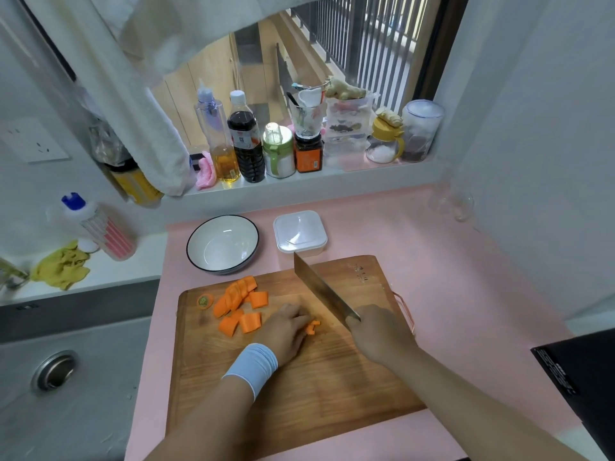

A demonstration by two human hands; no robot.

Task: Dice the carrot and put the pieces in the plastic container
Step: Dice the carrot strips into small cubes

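Note:
A wooden cutting board lies on the pink counter. Several orange carrot slabs are piled at its far left, beside the cut carrot top. My left hand, with a pale blue wristband, curls its fingers over a small carrot piece mid-board. My right hand grips the handle of a cleaver, whose blade slants up and away just right of that piece. Behind the board stands the square plastic container with its lid on.
A white bowl with a dark rim sits left of the container. A steel sink lies to the left. Bottles and jars line the window sill. A black appliance stands at the right edge.

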